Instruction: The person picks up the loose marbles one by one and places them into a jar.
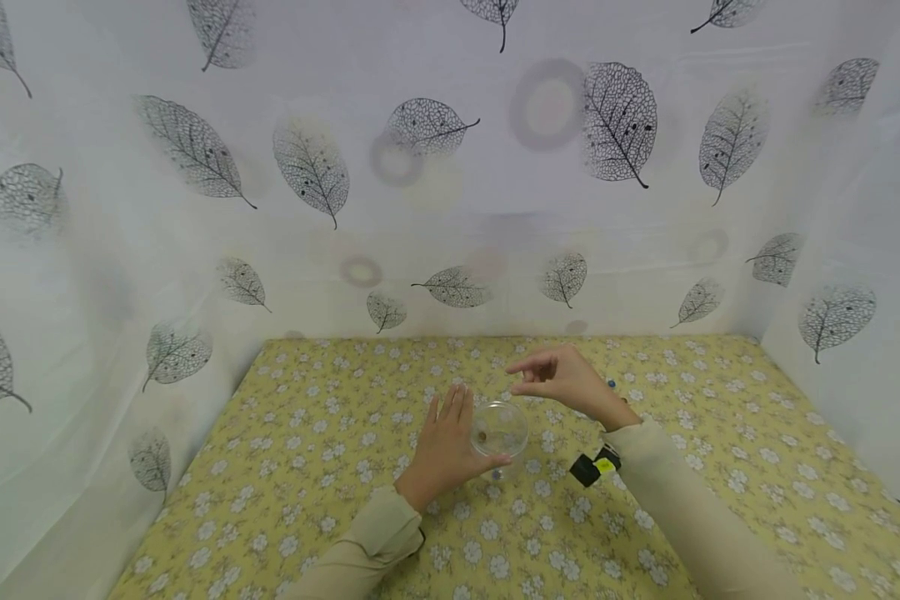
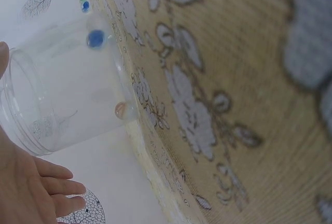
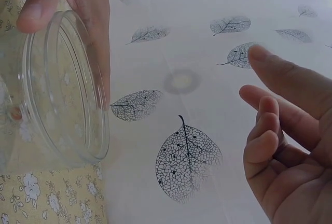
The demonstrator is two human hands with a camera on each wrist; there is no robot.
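Note:
A clear jar (image 1: 499,429) with a threaded open mouth stands on the flowered cloth (image 1: 345,467). Through its wall I see a reddish-brown marble (image 2: 121,110) at the bottom. My left hand (image 1: 446,446) rests along the jar's left side, fingers straight and thumb across the near side; in the right wrist view that thumb (image 3: 33,16) is at the rim. My right hand (image 1: 558,375) hovers to the right and beyond the mouth, palm turned toward it. Its thumb and forefinger are apart, the other fingers loosely bent, and nothing shows between them.
A blue marble (image 1: 497,474) lies close to the jar's near side. Another small blue ball (image 1: 611,383) sits beside the right wrist. A black wrist camera (image 1: 587,470) hangs at the right sleeve. Leaf-printed white sheeting (image 1: 495,208) encloses the back and sides.

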